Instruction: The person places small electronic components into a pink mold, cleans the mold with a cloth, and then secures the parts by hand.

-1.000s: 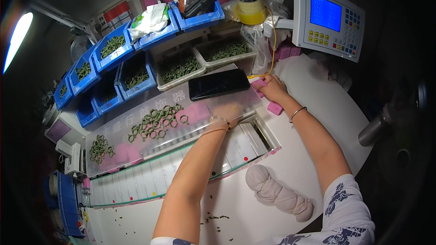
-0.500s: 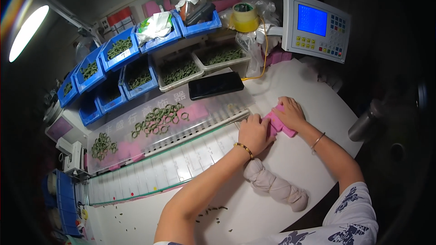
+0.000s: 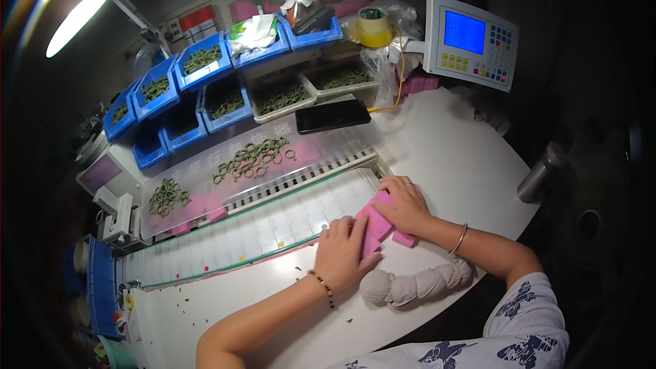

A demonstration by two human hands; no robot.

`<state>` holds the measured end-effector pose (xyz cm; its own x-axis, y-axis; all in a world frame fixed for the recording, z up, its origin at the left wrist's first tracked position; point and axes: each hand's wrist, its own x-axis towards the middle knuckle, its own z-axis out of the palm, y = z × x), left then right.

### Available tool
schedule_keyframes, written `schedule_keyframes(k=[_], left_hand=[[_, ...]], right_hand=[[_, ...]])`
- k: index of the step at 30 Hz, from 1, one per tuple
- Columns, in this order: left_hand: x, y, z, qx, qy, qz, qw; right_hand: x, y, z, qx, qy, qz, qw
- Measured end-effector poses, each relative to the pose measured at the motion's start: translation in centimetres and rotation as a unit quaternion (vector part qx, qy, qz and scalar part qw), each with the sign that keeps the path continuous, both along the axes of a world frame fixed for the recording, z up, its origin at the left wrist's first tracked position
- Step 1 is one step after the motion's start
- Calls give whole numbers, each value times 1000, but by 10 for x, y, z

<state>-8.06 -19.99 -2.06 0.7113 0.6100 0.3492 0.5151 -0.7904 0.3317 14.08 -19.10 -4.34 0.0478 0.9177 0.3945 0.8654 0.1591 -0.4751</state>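
A white worktable [image 3: 451, 157] is seen from above, with two bare forearms coming in from the near edge. Nearest, a twisted roll of pale grey cloth [image 3: 417, 285] lies on the table, just near of both hands. The left hand [image 3: 344, 249], a beaded bracelet on its wrist, is laid palm down with the fingers loosely spread and flat, pressed on the near end of a pink block [image 3: 377, 227]. The right hand [image 3: 408, 203], with a thin bangle on its wrist and a ring on one finger, is curved over the far right end of the same pink block, fingers together and bent down around it. The block lies between the two hands, near the middle of the table. Just beyond them, a long white gridded tray [image 3: 260, 232] runs to the left. Farther off, a clear plate [image 3: 205, 184] carries heaps of green rings [image 3: 249, 159]. Beyond it, a black phone [image 3: 333, 115] is set flat. At the far side, blue bins [image 3: 205, 68] of green parts are ranked, with a roll of yellow tape [image 3: 374, 27] and a control panel with a blue screen [image 3: 470, 42] to the far right.
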Motion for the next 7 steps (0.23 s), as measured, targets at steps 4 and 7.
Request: schedule_keyframes(k=[4, 7], left_hand=[[-67, -7, 2, 0, 23, 57, 998], [-116, -12, 6, 5, 71, 83, 994]], right_hand=[[-49, -6, 18, -23, -14, 97, 995], [-82, -3, 22, -81, -73, 204, 973]])
